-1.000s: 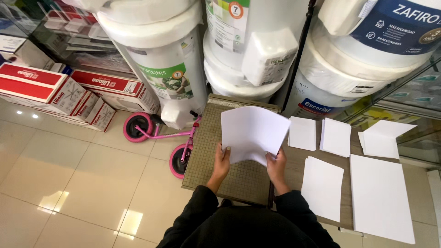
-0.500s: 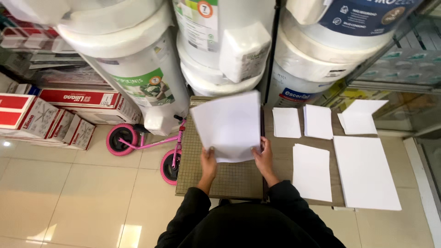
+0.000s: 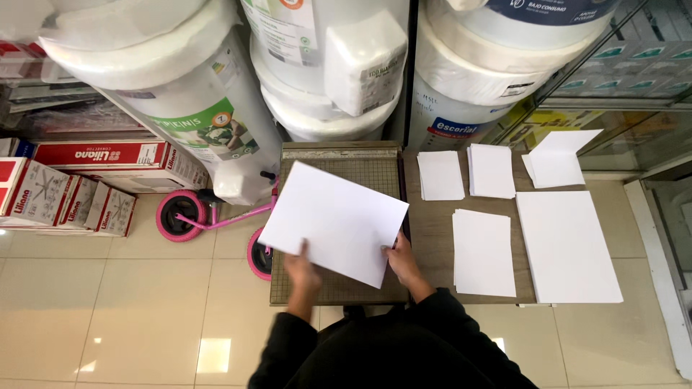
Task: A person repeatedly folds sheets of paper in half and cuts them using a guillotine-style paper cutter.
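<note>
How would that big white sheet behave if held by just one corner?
The white sheet is probably floppy: it looks thin, and both the left hand and right hand support its near edge. Likely very light, so it could slide easily across the gridded cutting board.

The paper sheet is plain white. The cutting board has a grid of little squares, and the small bike is pink. The floor is shiny cream tile.

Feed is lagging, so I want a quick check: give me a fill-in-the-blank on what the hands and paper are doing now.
1. Both hands, the left hand and right hand, hold one white ____.
2. The sheet is over the gridded paper ____.
3. The small bike on the floor is ____.

Missing words: sheet; cutter; pink
</note>
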